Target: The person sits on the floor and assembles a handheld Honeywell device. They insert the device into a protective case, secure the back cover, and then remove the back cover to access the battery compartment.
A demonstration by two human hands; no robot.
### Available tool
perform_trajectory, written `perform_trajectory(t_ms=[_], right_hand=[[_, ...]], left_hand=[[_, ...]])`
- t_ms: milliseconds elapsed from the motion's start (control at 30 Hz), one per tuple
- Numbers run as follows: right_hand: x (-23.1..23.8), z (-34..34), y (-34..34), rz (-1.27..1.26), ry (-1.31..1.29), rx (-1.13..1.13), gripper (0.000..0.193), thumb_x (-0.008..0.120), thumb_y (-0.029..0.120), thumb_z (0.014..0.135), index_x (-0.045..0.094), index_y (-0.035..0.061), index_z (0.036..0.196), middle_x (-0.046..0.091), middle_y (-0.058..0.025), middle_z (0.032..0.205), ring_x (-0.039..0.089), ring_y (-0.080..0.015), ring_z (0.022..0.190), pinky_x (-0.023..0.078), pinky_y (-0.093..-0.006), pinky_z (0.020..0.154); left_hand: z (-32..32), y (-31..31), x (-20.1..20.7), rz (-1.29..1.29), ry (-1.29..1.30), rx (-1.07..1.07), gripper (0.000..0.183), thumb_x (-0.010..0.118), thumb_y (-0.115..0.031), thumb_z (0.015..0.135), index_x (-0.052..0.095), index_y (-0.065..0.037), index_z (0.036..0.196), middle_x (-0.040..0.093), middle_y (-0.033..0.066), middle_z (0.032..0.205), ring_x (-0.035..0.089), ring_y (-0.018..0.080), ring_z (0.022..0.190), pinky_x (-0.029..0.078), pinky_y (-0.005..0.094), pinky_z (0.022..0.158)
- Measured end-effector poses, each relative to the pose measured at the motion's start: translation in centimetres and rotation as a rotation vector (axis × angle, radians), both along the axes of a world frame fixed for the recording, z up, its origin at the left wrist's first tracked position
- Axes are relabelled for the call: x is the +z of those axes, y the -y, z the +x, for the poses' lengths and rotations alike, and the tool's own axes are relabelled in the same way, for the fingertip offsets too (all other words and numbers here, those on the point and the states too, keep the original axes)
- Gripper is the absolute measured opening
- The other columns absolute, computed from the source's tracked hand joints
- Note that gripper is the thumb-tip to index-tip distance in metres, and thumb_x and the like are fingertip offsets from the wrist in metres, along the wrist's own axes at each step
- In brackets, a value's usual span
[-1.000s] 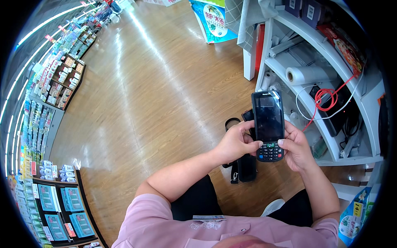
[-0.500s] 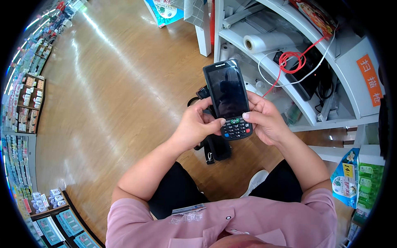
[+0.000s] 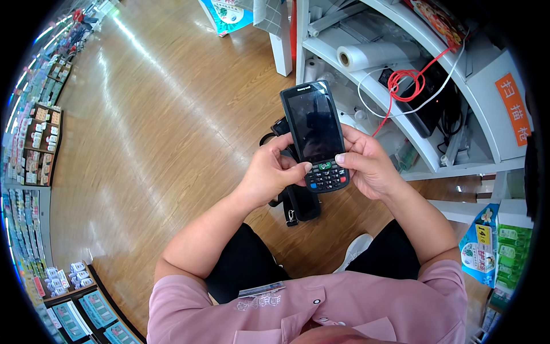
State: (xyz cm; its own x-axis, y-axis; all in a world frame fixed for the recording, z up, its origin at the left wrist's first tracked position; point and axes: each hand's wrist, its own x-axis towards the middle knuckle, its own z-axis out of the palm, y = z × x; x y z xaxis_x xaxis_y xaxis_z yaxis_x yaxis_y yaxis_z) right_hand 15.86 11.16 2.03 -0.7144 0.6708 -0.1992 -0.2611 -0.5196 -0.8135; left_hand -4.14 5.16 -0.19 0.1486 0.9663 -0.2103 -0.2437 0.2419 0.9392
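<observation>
A black handheld barcode terminal (image 3: 313, 129) with a dark screen and a keypad below it is held up between both my hands. My left hand (image 3: 274, 172) grips its lower left side, the thumb resting by the top of the keypad. On the other side my right hand (image 3: 371, 166) is closed round the edge, its thumb at the screen's lower right corner. The fingers behind the terminal are partly hidden. Beneath it, partly covered, is a black strapped case (image 3: 301, 206).
White shelving (image 3: 458, 80) at the right holds a roll of clear plastic film (image 3: 378, 56), a coiled red cable (image 3: 405, 85) and a white cord. A blue price card (image 3: 478, 246) stands beside green packs (image 3: 511, 252). Stocked store shelves (image 3: 43, 137) line the left over a wood-look floor (image 3: 143, 143).
The view has shifted very slightly. My hands and the terminal keep the same hold, and the screen stays dark.
</observation>
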Motion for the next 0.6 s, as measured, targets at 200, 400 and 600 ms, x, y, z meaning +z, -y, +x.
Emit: perform_trajectory(t_ms=[200, 400, 600], right_hand=[[-0.8, -0.1, -0.2, -0.037, 0.005, -0.034, 0.058, 0.055, -0.001, 0.082, 0.034, -0.0047, 0.136, 0.057, -0.0122, 0.119, 0.061, -0.0180, 0.105, 0.053, -0.0315, 0.089], [-1.1, -0.2, -0.5, 0.013, 0.079, -0.077, 0.056, 0.048, -0.008, 0.082, 0.036, -0.0033, 0.136, 0.055, -0.0110, 0.122, 0.057, -0.0143, 0.109, 0.047, -0.0312, 0.095], [-1.4, -2.3, 2.7, 0.442, 0.355, -0.174, 0.061, 0.051, -0.005, 0.086, 0.033, 0.0069, 0.143, 0.058, -0.0099, 0.122, 0.057, -0.0138, 0.106, 0.046, -0.0261, 0.086]], left_hand=[[-0.3, -0.6, -0.3, -0.043, -0.034, -0.068, 0.047, 0.060, -0.005, 0.086, 0.044, 0.003, 0.130, 0.060, 0.0083, 0.106, 0.063, 0.0111, 0.079, 0.054, 0.0242, 0.067], [-0.7, -1.1, -2.1, -0.094, -0.045, -0.025, 0.053, 0.049, -0.027, 0.097, 0.034, 0.001, 0.139, 0.053, 0.0125, 0.121, 0.058, 0.0195, 0.104, 0.051, 0.0334, 0.087], [1.9, -0.3, -4.2, -0.001, 0.094, 0.079, 0.074, 0.048, -0.039, 0.097, 0.009, -0.002, 0.148, 0.043, 0.0134, 0.131, 0.047, 0.0233, 0.118, 0.039, 0.0416, 0.101]])
